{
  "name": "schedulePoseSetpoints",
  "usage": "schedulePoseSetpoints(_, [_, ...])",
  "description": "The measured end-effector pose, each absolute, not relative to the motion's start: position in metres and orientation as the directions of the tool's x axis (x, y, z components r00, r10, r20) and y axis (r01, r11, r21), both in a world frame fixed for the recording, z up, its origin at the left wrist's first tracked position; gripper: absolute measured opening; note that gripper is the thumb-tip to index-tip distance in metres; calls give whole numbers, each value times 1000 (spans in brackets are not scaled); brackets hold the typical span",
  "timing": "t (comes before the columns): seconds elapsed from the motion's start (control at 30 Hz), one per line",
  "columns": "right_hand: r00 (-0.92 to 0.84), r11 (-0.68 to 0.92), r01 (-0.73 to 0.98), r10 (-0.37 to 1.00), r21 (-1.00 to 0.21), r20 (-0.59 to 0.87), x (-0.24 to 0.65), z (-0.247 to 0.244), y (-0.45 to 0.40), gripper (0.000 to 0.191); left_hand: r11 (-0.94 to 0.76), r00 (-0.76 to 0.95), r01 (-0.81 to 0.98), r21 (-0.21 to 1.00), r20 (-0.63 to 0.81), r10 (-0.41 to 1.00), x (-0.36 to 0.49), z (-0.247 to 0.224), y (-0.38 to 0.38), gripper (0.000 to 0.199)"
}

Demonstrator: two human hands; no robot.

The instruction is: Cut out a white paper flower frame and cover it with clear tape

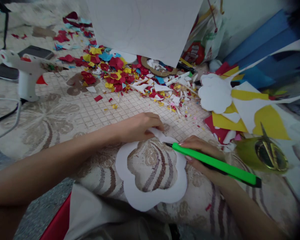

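Observation:
A white flower-shaped paper ring with an open middle lies on the patterned cloth close to my body. At its upper edge, my left hand is closed, fingers curled down over a narrow strip of the paper; the fingertips are partly hidden. My right hand grips a green utility knife with a dark pointed tip and a black end. That tip meets the ring's upper right part, just right of my left fingers. The knife's body slants down to the right across my right hand.
Red, yellow, blue and white scraps are heaped beyond my hands, below an upright white board. A glue gun stands at left. On the right are white flower cutouts, yellow sheets and gold-handled scissors.

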State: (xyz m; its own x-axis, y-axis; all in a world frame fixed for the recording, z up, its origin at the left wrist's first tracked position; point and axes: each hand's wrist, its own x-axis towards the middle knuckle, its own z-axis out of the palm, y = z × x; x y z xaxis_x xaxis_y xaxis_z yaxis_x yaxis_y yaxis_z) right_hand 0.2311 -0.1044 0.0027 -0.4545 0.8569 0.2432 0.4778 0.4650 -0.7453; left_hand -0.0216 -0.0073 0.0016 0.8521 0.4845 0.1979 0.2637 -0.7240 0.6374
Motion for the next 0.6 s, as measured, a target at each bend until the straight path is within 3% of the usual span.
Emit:
schedulePoseSetpoints(0.23, [-484, 485, 463, 840, -742, 247, 231, 5, -104, 30, -726, 858, 252, 640, 199, 473, -23, 2, -7, 34])
schedulePoseSetpoints(0.6, [-279, 429, 588, 903, -686, 326, 214, 6, -117, 31, -718, 841, 307, 625, 176, 512, -21, 4, -10, 36])
